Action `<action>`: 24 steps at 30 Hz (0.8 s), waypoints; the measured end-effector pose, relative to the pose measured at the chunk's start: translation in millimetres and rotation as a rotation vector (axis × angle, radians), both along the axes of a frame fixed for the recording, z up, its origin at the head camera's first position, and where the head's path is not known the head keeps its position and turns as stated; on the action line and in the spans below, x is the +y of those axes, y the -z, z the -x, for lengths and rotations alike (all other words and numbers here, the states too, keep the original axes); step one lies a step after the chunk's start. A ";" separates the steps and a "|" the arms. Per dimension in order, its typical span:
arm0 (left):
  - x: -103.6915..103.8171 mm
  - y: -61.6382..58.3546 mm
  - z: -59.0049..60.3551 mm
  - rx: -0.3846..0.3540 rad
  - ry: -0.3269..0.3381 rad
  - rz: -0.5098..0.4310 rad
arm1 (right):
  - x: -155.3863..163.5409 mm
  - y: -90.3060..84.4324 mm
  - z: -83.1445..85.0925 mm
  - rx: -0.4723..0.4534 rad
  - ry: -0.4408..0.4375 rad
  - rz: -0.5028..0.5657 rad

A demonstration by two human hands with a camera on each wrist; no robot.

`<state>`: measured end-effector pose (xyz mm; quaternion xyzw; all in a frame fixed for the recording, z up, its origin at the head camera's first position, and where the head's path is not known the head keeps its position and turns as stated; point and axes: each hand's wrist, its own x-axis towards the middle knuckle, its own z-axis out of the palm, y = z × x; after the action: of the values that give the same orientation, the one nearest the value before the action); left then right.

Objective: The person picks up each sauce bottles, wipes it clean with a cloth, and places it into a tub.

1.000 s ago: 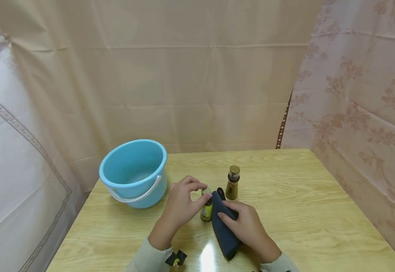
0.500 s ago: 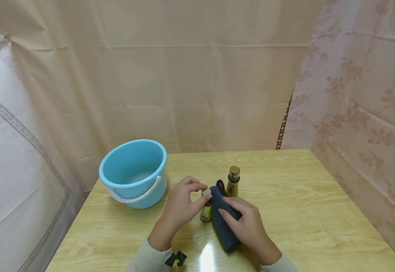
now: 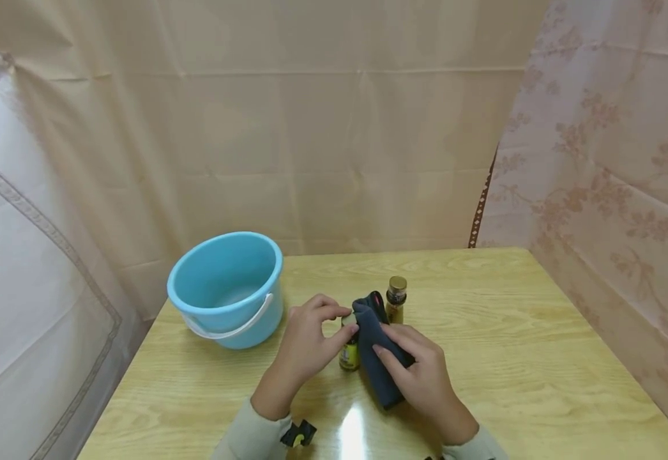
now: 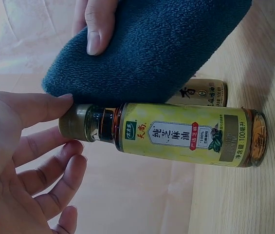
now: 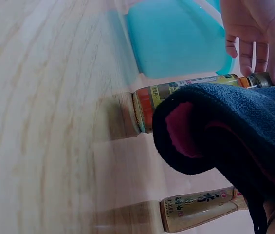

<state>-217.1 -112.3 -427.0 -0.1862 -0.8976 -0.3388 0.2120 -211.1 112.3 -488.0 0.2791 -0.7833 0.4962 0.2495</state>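
Wiping down a little sesame oil bottle with a dark blue cloth

The sesame oil bottle [image 3: 349, 353] stands upright mid-bench, a bit toward the near edge, with the left hand [image 3: 305, 348] pinching its cap between thumb and fingertips. The right hand [image 3: 420, 374] has its fingers curled round the dark blue cloth [image 3: 375, 351], pressed against the bottle's side and shoulder. Looks like small glass, so light, rigid, breakable and probably slick if oily; I'd say the cap and neck grip is the sensible hold. The cloth is soft terry, floppy, easy to bunch. A second bottle with a gold cap [image 3: 395, 299] stands just behind, close enough to knock. A light blue bucket [image 3: 227, 287] sits near the far left corner.
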 end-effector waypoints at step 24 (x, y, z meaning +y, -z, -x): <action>0.1 -0.5 -0.9 0.003 -0.007 0.000 | 0.9 5.3 3.3 -0.146 0.048 -0.147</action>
<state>-216.2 -112.3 -426.5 -0.1836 -0.8978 -0.3379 0.2144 -214.4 113.2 -493.3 0.2408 -0.8401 0.4504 0.1827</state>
